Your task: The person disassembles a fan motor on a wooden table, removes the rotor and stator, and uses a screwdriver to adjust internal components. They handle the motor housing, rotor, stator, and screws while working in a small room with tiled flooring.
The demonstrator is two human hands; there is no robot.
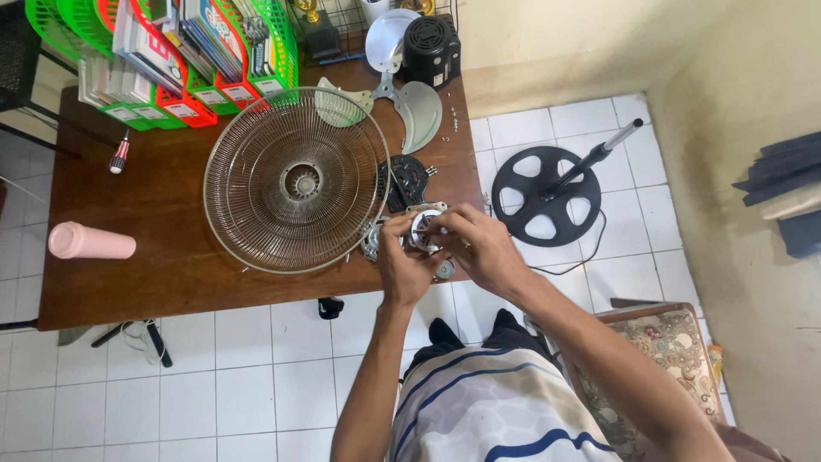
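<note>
I look down from a head camera at a brown wooden table standing on a white tiled floor. My left hand and right hand meet at the near right edge of the table, and both are closed around a small round metal fan motor part, pale silver with a lighter centre. The left hand grips it from below, and the fingers of the right hand curl over it from the right side. The part sits just above the table edge, between my hands.

Just to the left of the part lies a large round wire fan guard, flat on the table. Behind the part, touching or nearly touching it, is a dark round plastic motor housing piece. Farther back lies a pale fan blade and beside it a black motor cover. A pink cylindrical bottle lies on its side at the left end of the table, well apart from my hands. A screwdriver with a red and white handle lies behind it. Green and red file trays full of books stand at the far left corner.

On the floor to the right rests a black round fan base with its pole. A patterned chair stands by my right arm.
</note>
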